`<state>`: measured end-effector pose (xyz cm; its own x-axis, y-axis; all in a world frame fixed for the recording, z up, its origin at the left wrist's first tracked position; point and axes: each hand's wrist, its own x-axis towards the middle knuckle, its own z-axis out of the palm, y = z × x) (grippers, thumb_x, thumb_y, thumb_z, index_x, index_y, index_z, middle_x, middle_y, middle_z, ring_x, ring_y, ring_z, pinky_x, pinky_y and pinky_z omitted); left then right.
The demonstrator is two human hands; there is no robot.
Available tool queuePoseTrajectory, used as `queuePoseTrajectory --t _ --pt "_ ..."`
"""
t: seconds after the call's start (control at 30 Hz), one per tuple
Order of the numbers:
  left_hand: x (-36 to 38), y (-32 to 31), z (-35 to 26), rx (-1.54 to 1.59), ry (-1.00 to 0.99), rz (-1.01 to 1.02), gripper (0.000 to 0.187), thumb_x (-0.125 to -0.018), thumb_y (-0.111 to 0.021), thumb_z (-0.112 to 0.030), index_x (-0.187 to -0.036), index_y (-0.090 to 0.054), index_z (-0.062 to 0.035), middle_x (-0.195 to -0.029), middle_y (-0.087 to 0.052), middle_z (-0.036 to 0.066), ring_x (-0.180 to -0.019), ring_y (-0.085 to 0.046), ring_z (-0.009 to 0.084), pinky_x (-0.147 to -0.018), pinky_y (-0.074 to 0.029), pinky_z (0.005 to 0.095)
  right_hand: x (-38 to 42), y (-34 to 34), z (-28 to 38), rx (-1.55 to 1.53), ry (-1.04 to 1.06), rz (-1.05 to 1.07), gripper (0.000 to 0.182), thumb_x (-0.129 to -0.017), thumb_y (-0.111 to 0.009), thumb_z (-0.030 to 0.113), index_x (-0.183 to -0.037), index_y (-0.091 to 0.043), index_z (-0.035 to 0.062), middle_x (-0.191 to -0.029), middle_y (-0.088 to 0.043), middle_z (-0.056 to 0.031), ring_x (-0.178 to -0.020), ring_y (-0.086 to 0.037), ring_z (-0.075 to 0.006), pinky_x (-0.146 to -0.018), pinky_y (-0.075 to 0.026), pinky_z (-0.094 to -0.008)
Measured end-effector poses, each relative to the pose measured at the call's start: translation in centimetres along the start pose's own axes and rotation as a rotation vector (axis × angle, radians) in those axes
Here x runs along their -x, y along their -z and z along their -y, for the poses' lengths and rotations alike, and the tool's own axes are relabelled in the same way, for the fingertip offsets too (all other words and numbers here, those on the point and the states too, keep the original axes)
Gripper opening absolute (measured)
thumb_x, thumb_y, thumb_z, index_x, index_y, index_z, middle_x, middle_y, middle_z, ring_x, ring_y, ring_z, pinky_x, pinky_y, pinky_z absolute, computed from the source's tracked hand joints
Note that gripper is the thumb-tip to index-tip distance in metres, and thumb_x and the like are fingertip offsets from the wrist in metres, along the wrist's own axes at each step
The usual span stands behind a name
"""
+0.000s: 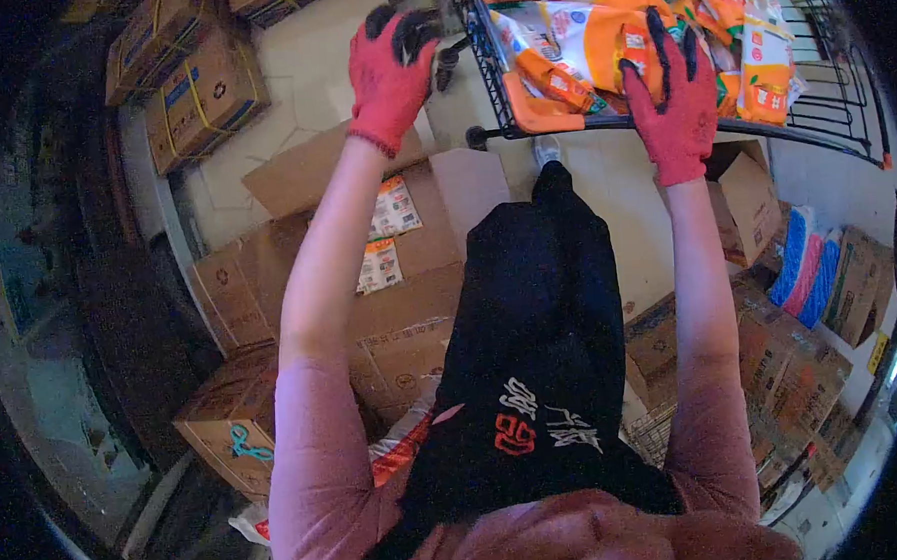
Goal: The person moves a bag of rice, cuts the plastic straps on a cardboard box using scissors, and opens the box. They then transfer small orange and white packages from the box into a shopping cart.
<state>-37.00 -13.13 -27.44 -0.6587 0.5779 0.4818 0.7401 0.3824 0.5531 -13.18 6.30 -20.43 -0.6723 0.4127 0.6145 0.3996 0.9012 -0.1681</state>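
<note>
Both of my hands wear red gloves with black fingers. My left hand hovers beside the left end of a black wire cart, its fingers loosely bent and apart, with nothing visible in them. Over the cart's near rim reaches my right hand, fingers spread on top of the orange and white packets heaped inside. Its fingertips rest on or just over a large packet; firm contact is hard to tell. An orange corner piece marks the cart's near left corner.
An open cardboard box with a few white and orange packets stands below my left arm. Strapped cartons sit at upper left. More boxes and blue and pink rolls are at right.
</note>
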Motion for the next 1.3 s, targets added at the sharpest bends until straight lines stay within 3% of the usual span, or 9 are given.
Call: queuePoseTrajectory --t 0.23,0.4,0.5,0.67,0.8,0.9,1.03,1.17,1.3 --pt "21.7 0.9 11.4 0.175 0.666 0.266 0.038 -0.076 -0.067 -0.026 -0.107 -0.059 -0.0059 -0.111 -0.058 0.016 -0.108 -0.05 0.0333 -0.09 -0.04 0.0426 0.0 -0.7 -0.1 0.098 -0.004 0.037 0.06 -0.077 -0.067 0.04 -0.131 -0.047 0.0249 -0.122 -0.05 -0.0253 -0.113 -0.047 -0.0398 -0.093 -0.04 -0.0461" --pt "35.9 3.5 15.4 -0.401 1.001 0.941 0.065 -0.073 -0.067 -0.044 -0.123 -0.048 -0.0061 -0.125 -0.048 0.019 -0.116 -0.044 0.0356 -0.096 -0.038 0.0474 0.4 -2.0 -0.7 0.022 -0.031 -0.083 0.066 -0.076 -0.069 0.044 -0.125 -0.05 0.0055 -0.119 -0.054 -0.0214 -0.11 -0.052 -0.0356 -0.094 -0.041 -0.0434" --pt "39.8 4.5 18.9 -0.625 0.985 0.995 0.086 -0.068 -0.068 -0.05 -0.133 -0.035 -0.0048 -0.137 -0.035 0.021 -0.124 -0.035 0.0369 -0.101 -0.031 0.0529 0.9 -2.1 0.9 -0.158 -0.208 -0.215 0.074 -0.069 -0.074 0.049 -0.122 -0.051 0.0025 -0.11 -0.061 -0.0185 -0.099 -0.059 -0.0335 -0.085 -0.046 -0.0425" --pt "38.6 2.6 27.2 -0.499 1.089 0.752 0.109 -0.061 -0.07 -0.06 -0.141 -0.022 -0.0039 -0.145 -0.024 0.02 -0.134 -0.022 0.0361 -0.108 -0.02 0.0531 4.7 -4.0 -10.8 0.569 -0.576 -0.111 0.084 -0.059 -0.078 0.057 -0.116 -0.053 0.0012 -0.092 -0.066 -0.0138 -0.079 -0.064 -0.0314 -0.065 -0.052 -0.0405" --pt "35.7 -2.8 31.6 -0.471 1.199 0.686 0.116 -0.057 -0.064 -0.073 -0.143 -0.022 -0.0075 -0.147 -0.017 0.021 -0.135 -0.016 0.0397 -0.107 -0.019 0.0538 3.0 -4.0 -4.7 -0.19 -0.088 -0.227 0.067 -0.077 -0.063 0.027 -0.131 -0.031 0.0008 -0.121 -0.043 -0.0169 -0.108 -0.044 -0.0288 -0.088 -0.039 -0.0398" --pt "32.2 -5.1 30.7 -0.461 1.427 0.529 0.118 -0.055 -0.062 -0.077 -0.143 -0.022 -0.0089 -0.148 -0.015 0.022 -0.135 -0.013 0.0427 -0.107 -0.018 0.0547 2.2 -4.4 -2.4 -0.366 0.08 -0.157 0.063 -0.091 -0.052 0.004 -0.142 -0.015 0.0005 -0.143 -0.027 -0.0192 -0.131 -0.03 -0.0269 -0.106 -0.03 -0.0393" --pt "33.3 -7.1 30.3 -0.496 1.47 0.316 0.118 -0.056 -0.063 -0.076 -0.143 -0.022 -0.009 -0.148 -0.013 0.022 -0.135 -0.011 0.0448 -0.107 -0.016 0.0561 2.3 -5.0 -2.2 -0.459 0.044 -0.15 0.058 -0.092 -0.05 0.006 -0.141 -0.018 0.0016 -0.141 -0.03 -0.0184 -0.127 -0.034 -0.0261 -0.103 -0.033 -0.0366" --pt "35.9 -8.1 27.8 -0.178 1.078 0.136 0.109 -0.059 -0.075 -0.056 -0.138 -0.026 0.0019 -0.144 -0.025 0.023 -0.134 -0.024 0.0352 -0.11 -0.019 0.043 2.3 -5.0 -2.8 -0.495 -0.011 -0.162 0.053 -0.094 -0.048 0.008 -0.14 -0.021 0.0027 -0.139 -0.033 -0.0177 -0.123 -0.038 -0.0252 -0.1 -0.037 -0.034" --pt "29.3 -6.1 24.2 -0.31 1.14 0.458 0.094 -0.062 -0.078 -0.039 -0.133 -0.033 0.0039 -0.129 -0.047 0.023 -0.119 -0.046 0.034 -0.101 -0.036 0.0388 2.4 -4.5 -3.2 -0.579 -0.056 -0.178 0.049 -0.095 -0.046 0.01 -0.139 -0.025 0.0038 -0.137 -0.037 -0.0169 -0.119 -0.043 -0.0244 -0.098 -0.041 -0.0314"
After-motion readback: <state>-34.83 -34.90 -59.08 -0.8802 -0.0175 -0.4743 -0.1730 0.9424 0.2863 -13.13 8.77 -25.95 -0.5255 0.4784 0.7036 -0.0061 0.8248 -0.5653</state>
